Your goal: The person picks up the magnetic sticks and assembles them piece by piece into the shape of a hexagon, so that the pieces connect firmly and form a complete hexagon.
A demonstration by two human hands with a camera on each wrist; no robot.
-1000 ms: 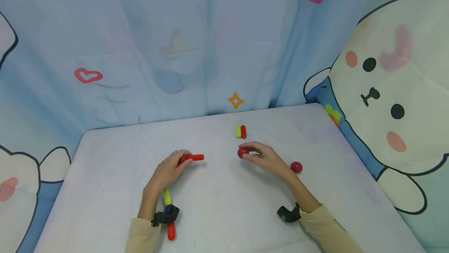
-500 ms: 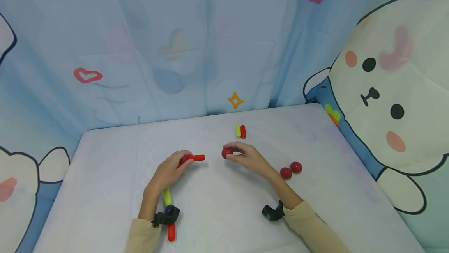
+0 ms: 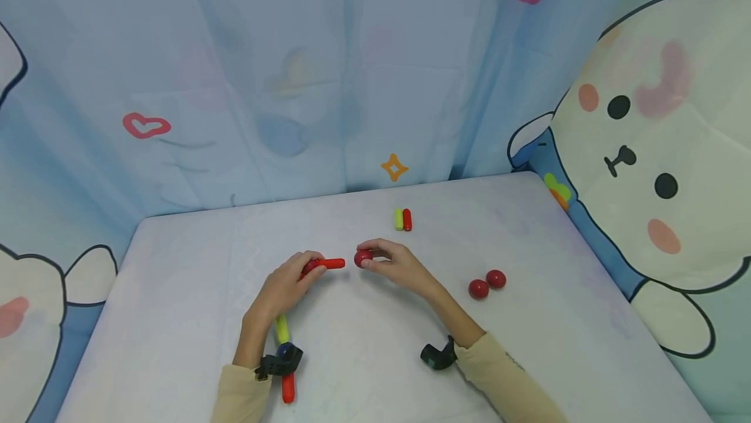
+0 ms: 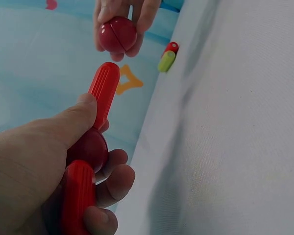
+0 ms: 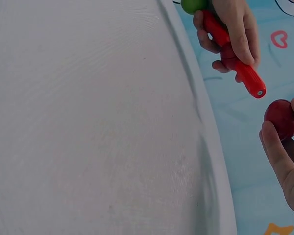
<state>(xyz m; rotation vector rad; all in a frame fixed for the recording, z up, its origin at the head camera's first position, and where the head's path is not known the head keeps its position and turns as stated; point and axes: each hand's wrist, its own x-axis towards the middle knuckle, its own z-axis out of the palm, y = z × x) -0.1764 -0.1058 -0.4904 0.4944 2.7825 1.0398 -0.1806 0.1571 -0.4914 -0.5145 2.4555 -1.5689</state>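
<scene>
- Red ribbed plastic-looking rod (image 3: pixel 335 264), centre of the head view, juts from the left hand (image 3: pixel 285 285), whose fingers curl round the dark-red glossy ball (image 4: pixel 90 152) behind it.
- Just rightward, the right hand (image 3: pixel 399 270) pinches a shiny dark-red plastic-looking ball (image 3: pixel 362 258), near the rod's tip but apart.
- A slack pinch, I reckon, could drop that smooth ball and send it rolling over the white-covered worktop (image 3: pixel 188 306).
- A crooked knock on the tip might twist the rod loose.
- Top edge of the right wrist view cuts off a green ball (image 5: pixel 192 5); whether it joins the held pieces, I can't tell.
- Lower left, a black wrist camera (image 3: pixel 280 363) partly hides a blue ball (image 3: pixel 285 349).
</scene>
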